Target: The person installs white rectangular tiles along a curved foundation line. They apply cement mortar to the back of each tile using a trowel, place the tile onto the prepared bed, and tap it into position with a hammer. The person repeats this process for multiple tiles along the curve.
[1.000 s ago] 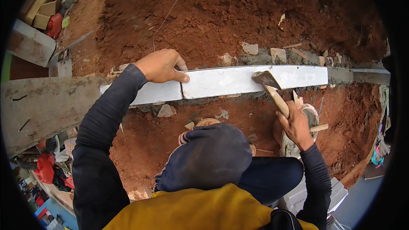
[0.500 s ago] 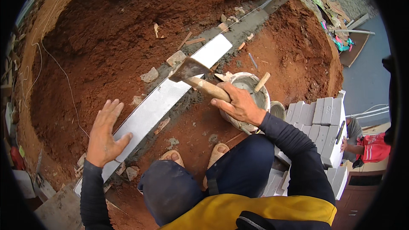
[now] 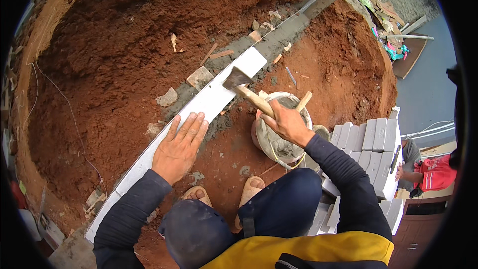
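A row of white lightweight blocks (image 3: 211,96) lies slanting from the lower left to the upper middle on a bed of grey mortar. My left hand (image 3: 180,148) rests flat near the middle of the row, fingers stretched toward its far edge. My right hand (image 3: 290,123) is closed round the wooden handle of a hatchet (image 3: 256,100). Its metal head is over the farther block, seemingly against its top. Just beyond my right hand stands a round bucket (image 3: 269,142) with grey mortar inside. From it sticks a short wooden handle (image 3: 304,101).
Several pale blocks (image 3: 371,134) are stacked at the right, beside a person in red (image 3: 435,172). Red soil (image 3: 114,65) rises beyond the row. Broken stones (image 3: 168,97) lie along its far side. A string (image 3: 280,26) runs past the far end. My sandalled feet (image 3: 250,189) are close by.
My left hand has come down onto the blocks, moving right and away from me. The hatchet head has shifted right along the row. The view has moved slightly.
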Available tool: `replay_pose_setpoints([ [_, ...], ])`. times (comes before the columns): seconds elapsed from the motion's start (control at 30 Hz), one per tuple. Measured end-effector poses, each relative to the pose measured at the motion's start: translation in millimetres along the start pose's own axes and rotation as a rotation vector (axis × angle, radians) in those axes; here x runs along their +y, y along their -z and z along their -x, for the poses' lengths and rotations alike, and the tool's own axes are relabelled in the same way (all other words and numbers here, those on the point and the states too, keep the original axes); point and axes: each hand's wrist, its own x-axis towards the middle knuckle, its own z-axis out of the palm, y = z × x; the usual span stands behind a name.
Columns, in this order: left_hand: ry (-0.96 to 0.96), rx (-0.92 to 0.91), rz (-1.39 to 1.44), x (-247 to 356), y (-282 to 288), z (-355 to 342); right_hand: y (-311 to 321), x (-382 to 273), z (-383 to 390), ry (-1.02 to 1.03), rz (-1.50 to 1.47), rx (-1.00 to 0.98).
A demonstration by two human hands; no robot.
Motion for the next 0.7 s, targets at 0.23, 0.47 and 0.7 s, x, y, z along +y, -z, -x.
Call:
replay_pose_setpoints([
  [0.23, 0.013, 0.014, 0.055, -1, -2, -2, 27, 81, -26, -0.187, -0.482, 0.318],
  [0.47, 0.001, 0.0, 0.093, -2, 0, -2, 22, 174, -107, -0.737, -0.901, 0.234],
  [0.7, 0.008, -0.008, 0.171, -4, 0, -4, 8, 163, -122, -0.616, -0.504, -0.396],
])
